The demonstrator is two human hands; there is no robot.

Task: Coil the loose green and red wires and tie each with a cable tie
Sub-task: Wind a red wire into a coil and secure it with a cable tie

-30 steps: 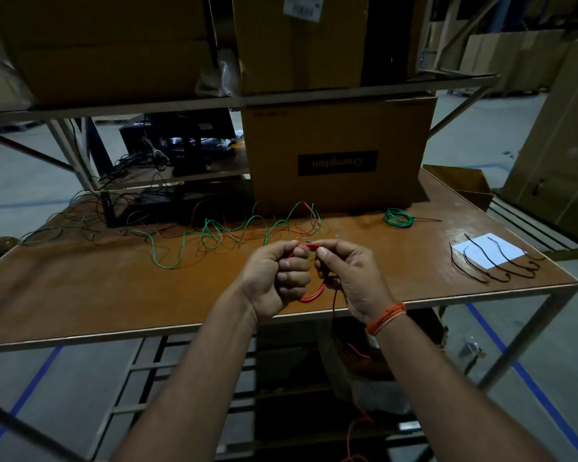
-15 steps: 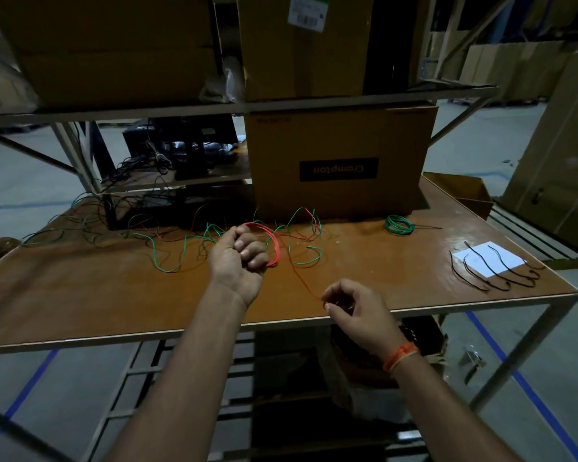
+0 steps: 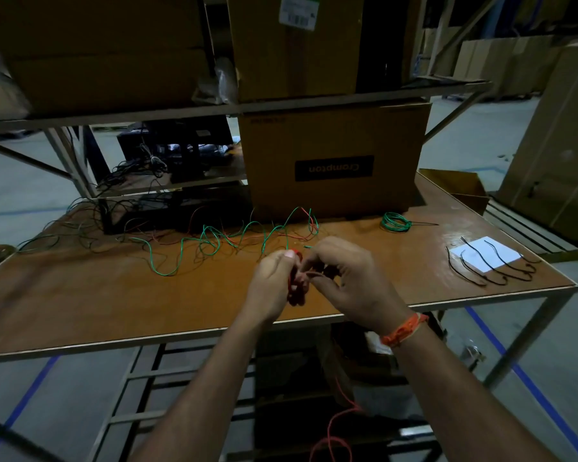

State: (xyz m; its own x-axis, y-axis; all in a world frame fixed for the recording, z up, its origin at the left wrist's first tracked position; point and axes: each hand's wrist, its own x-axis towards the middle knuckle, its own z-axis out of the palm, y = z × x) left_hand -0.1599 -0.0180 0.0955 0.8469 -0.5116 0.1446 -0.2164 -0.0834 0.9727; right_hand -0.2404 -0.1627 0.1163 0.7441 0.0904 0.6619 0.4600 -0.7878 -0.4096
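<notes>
Left hand [image 3: 274, 281] grips red wire [image 3: 294, 288] coil | right hand [image 3: 347, 278] pinches its strand | loose green wire [image 3: 214, 241] tangled behind

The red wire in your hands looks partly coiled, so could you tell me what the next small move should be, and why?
Probably draw up more slack and lay another loop onto the red coil gripped in the left hand. The right hand is at the coil, but a red wire tail hangs below the table, so coiling looks unfinished; the cable ties can wait.

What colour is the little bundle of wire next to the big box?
Green. The coiled wire shows in the head view, on the table.
</notes>
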